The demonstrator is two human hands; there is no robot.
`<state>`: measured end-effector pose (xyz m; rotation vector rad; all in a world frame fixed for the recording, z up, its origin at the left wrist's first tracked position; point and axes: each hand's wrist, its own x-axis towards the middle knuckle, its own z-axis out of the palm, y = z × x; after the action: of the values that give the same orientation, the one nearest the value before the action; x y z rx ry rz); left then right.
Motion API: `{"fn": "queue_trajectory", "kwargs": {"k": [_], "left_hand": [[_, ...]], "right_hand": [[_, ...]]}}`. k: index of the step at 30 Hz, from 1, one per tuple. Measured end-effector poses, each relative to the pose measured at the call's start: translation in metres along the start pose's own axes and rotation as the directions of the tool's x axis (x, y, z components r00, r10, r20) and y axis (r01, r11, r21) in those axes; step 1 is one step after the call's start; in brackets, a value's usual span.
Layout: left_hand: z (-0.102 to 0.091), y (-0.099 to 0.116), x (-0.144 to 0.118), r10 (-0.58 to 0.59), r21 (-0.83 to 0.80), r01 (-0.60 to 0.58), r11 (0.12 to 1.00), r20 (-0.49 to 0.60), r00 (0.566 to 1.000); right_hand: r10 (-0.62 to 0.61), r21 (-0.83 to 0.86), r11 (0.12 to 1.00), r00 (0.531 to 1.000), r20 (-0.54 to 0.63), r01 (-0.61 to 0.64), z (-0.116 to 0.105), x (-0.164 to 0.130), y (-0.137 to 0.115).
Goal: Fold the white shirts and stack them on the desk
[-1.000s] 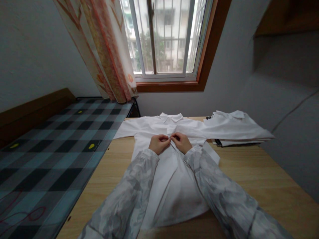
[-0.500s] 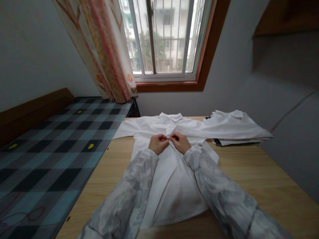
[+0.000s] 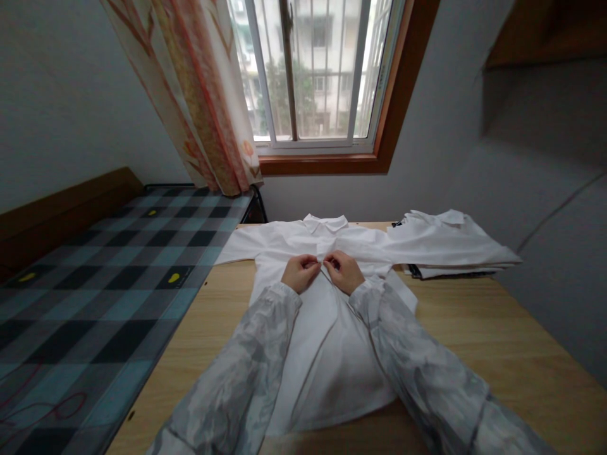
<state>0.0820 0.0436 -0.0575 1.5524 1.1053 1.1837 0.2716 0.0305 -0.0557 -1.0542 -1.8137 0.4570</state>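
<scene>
A white collared shirt [image 3: 327,341] lies spread face up on a wooden table [image 3: 478,328], collar toward the window. My left hand [image 3: 300,272] and my right hand [image 3: 344,271] meet at the shirt's front opening, just below the collar. Each hand pinches one edge of the placket with curled fingers, fingertips almost touching. Grey patterned sleeves cover both my forearms. Whether a button sits between the fingers is too small to tell.
A pile of folded white garments [image 3: 450,243] rests at the table's far right. A bed with a dark checked cover [image 3: 95,284] runs along the table's left side. Behind the table are a barred window [image 3: 313,69] and an orange patterned curtain [image 3: 199,95].
Both hands stay at the shirt's placket with only slight finger movement. The shirt has not shifted.
</scene>
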Motion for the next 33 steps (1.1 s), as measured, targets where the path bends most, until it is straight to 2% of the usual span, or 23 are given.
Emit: {"fn": "queue_trajectory", "kwargs": {"k": [3,6,9,12,16,18,21,24,26,29,31,33], "left_hand": [[0.001,0.003,0.000,-0.016,-0.070,0.017,0.997,0.019,1.000],[0.001,0.006,0.000,-0.004,-0.069,0.005,0.998,0.016,1.000],[0.000,0.005,0.001,0.043,0.024,-0.042,0.999,-0.049,0.998],[0.000,-0.001,0.001,0.096,0.163,-0.083,0.983,-0.074,0.993],[-0.002,-0.002,0.000,0.130,0.287,-0.113,0.951,-0.041,0.991],[-0.005,0.004,-0.002,0.184,0.360,-0.187,0.914,0.044,0.982],[-0.015,0.015,-0.007,0.228,0.523,-0.314,0.792,0.223,0.948],[-0.022,0.022,-0.008,0.151,0.654,-0.339,0.676,0.327,0.933],[-0.024,0.022,-0.005,0.111,0.695,-0.345,0.631,0.359,0.927],[-0.022,0.020,0.004,0.091,0.722,-0.340,0.602,0.361,0.928],[-0.020,0.020,0.008,0.098,0.736,-0.321,0.595,0.330,0.939],[-0.019,0.022,0.005,0.118,0.761,-0.287,0.581,0.270,0.956]], "right_hand": [[0.084,0.056,0.995,0.996,-0.002,-0.084,0.002,0.001,0.002],[0.135,0.083,0.987,0.991,0.004,-0.135,0.002,0.003,0.003],[0.139,0.074,0.987,0.990,0.022,-0.140,-0.002,0.003,0.000],[0.112,0.067,0.991,0.989,0.093,-0.118,-0.015,-0.005,-0.003],[0.034,-0.026,0.999,0.976,0.216,-0.029,-0.053,-0.031,-0.008],[-0.010,-0.109,0.993,0.972,0.237,0.037,-0.080,-0.049,-0.010],[-0.034,-0.263,0.960,0.975,0.222,0.094,-0.122,-0.075,-0.010],[-0.019,-0.380,0.922,0.988,0.156,0.078,-0.147,-0.097,-0.015],[-0.031,-0.399,0.912,0.987,0.160,0.094,-0.150,-0.107,-0.024],[-0.074,-0.363,0.916,0.960,0.270,0.172,-0.135,-0.115,-0.041],[-0.084,-0.342,0.918,0.941,0.327,0.201,-0.120,-0.114,-0.050],[-0.071,-0.350,0.917,0.940,0.334,0.193,-0.106,-0.111,-0.053]]}}
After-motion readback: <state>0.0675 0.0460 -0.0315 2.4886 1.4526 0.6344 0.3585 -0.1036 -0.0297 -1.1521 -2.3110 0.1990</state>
